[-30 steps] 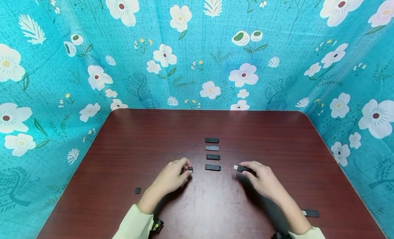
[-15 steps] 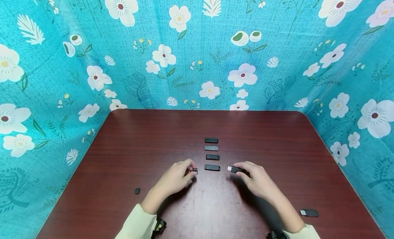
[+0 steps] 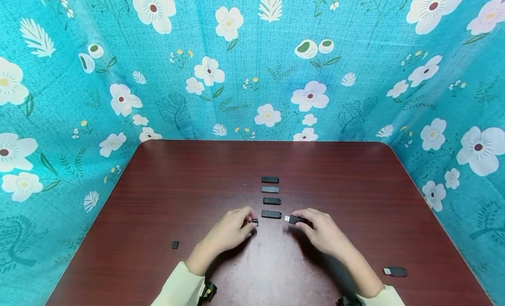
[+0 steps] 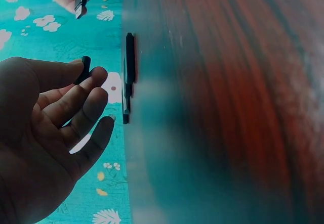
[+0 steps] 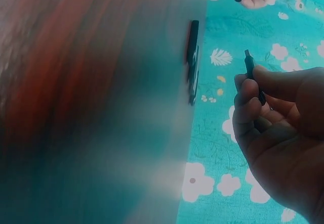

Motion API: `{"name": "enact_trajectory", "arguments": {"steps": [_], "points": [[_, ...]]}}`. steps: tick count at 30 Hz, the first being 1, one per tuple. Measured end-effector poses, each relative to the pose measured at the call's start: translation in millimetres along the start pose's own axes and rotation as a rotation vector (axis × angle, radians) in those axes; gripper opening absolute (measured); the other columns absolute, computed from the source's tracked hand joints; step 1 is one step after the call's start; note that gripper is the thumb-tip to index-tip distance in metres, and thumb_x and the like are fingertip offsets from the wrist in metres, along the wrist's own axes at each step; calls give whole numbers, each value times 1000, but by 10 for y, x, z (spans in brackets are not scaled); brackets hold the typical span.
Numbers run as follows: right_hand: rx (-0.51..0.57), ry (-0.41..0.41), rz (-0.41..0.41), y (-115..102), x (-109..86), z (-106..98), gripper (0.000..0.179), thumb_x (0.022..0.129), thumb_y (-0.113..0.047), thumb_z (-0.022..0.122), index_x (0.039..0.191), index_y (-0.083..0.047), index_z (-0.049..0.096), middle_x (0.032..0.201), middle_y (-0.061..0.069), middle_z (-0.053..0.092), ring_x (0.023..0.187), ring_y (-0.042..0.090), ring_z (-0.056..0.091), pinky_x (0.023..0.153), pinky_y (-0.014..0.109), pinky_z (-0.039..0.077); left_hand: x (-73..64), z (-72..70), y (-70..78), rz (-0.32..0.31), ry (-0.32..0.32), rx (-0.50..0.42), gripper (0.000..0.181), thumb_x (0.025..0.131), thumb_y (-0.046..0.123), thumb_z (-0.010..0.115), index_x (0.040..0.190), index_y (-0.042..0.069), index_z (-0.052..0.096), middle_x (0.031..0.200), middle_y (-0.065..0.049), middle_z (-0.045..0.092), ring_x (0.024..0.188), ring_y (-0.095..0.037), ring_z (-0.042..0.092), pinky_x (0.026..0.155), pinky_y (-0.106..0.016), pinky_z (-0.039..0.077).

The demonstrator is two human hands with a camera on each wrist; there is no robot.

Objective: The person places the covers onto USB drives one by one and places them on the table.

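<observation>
My left hand [image 3: 230, 231] pinches a small black USB stick cap [image 3: 255, 222] between thumb and index finger. The left wrist view shows that cap [image 4: 86, 69] end-on at the fingertips, held above the table, the other fingers loosely bent. Opposite it, my right hand [image 3: 323, 231] grips a black USB stick [image 3: 296, 220] by its body. The bare metal plug points left at the cap, a short gap away. In the right wrist view the stick [image 5: 249, 66] juts out past thumb and fingers, also above the table.
Several capped USB sticks, the nearest [image 3: 272, 214] just beyond the hands, lie in a column on the dark red table [image 3: 189, 165]. Another loose cap [image 3: 175, 244] lies at left. At right lies an uncapped USB stick [image 3: 395, 272]. A floral curtain [image 3: 244, 78] surrounds the table's far sides.
Both hands have moved toward each other, the left one rightward with the cap and the right one leftward with the USB stick. The gap between cap and plug has narrowed.
</observation>
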State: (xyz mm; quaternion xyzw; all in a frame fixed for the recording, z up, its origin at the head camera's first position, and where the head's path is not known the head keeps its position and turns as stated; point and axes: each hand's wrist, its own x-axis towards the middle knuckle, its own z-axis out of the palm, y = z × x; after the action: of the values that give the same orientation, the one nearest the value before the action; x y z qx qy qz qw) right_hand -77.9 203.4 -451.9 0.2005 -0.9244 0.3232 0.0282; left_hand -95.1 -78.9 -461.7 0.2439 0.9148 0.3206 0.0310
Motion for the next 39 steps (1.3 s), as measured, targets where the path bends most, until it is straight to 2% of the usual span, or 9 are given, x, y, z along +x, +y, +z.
{"name": "enact_trajectory", "arguments": {"steps": [8, 17, 28, 39], "points": [[9, -2, -49, -72, 41, 81, 26, 90, -5, 74, 116, -8, 73, 112, 0, 73, 107, 20, 69, 91, 43, 55, 16, 29, 32, 1, -24, -24, 8, 99, 19, 67, 106, 19, 62, 91, 10, 64, 84, -5, 59, 76, -30, 52], [28, -19, -67, -131, 72, 114, 25, 91, -6, 73, 116, -10, 73, 111, -2, 73, 105, 17, 69, 89, 40, 55, 48, 61, 59, 11, -48, -57, 7, 99, 18, 66, 105, 19, 62, 88, 11, 63, 75, 0, 57, 72, -26, 50], [37, -33, -130, -164, 93, 164, 25, 91, -3, 72, 116, -8, 73, 109, -1, 73, 102, 18, 69, 88, 40, 56, 66, 74, 101, 6, -73, -83, 8, 100, 19, 65, 106, 19, 61, 89, 11, 63, 74, 1, 57, 72, -25, 49], [45, -54, -135, -203, 101, 187, 25, 92, -6, 72, 116, -11, 72, 112, 1, 74, 105, 20, 69, 88, 42, 56, 83, 93, 122, 26, -84, -109, 9, 100, 18, 65, 108, 16, 61, 88, 10, 65, 69, 3, 57, 70, -23, 48]]}}
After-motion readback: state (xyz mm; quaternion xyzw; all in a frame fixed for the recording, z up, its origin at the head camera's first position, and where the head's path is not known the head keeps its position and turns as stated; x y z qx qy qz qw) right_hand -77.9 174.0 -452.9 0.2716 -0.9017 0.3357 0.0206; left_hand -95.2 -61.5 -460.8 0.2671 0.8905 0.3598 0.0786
